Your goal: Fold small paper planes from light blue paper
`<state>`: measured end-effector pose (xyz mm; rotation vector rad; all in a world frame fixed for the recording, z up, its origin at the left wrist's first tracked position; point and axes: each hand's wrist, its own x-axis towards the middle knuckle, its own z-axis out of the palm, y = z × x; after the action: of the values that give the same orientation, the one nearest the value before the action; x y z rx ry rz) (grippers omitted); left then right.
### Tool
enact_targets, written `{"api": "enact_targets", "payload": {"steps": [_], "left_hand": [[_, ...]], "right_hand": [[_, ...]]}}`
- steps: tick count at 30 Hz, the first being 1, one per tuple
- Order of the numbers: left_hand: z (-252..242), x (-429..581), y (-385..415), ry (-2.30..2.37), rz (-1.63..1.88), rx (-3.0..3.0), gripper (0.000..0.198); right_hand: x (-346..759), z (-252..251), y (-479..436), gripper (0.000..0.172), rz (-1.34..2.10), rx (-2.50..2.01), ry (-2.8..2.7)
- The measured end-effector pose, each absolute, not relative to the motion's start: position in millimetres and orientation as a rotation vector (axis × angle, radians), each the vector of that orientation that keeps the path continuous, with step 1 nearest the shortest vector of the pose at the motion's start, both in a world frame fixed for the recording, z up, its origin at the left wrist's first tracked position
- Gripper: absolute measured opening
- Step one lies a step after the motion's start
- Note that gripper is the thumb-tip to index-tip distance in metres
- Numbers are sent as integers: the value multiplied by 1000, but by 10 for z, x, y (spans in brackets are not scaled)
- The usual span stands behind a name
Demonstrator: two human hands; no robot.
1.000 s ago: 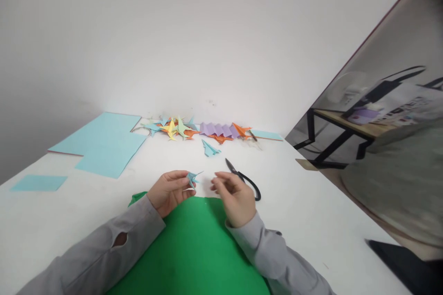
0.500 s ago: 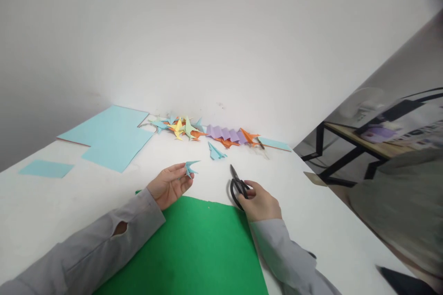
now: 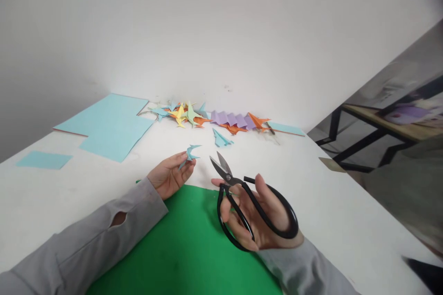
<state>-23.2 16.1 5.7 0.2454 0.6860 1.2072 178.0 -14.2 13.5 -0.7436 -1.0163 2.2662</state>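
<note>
Between the thumb and fingers of my left hand (image 3: 169, 177) is a small light-blue folded paper figure (image 3: 190, 153) with pointed tips, held above the far edge of a green mat (image 3: 187, 244). My right hand (image 3: 256, 221) has its fingers and thumb through the black loop handles of a pair of scissors (image 3: 228, 177). The blades are parted and point away, up and to the left, a short way right of the paper figure. They are apart from the paper.
Light-blue sheets (image 3: 110, 122) and a small blue piece (image 3: 44, 160) lie at the left. Folded paper figures (image 3: 183, 114) in several colours, a pleated purple strip (image 3: 233, 120) and a blue paper dart (image 3: 221, 138) lie towards the wall. A wooden-topped table (image 3: 380, 122) stands at the right.
My right hand has lifted the scissors off the table, turned palm up with fingers in the loops, and the blades have parted. My left hand still holds the blue paper figure, now slightly turned.
</note>
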Motion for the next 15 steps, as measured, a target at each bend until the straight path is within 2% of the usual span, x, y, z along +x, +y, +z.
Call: {"api": "enact_targets", "payload": {"steps": [9, 15], "left_hand": [[57, -226, 157, 724, 1143, 284, 11], [58, -233, 158, 717, 1138, 283, 12]], "right_hand": [[1804, 198, -176, 73, 2423, -654, -992], [1812, 130, -187, 67, 2466, -591, -942]]}}
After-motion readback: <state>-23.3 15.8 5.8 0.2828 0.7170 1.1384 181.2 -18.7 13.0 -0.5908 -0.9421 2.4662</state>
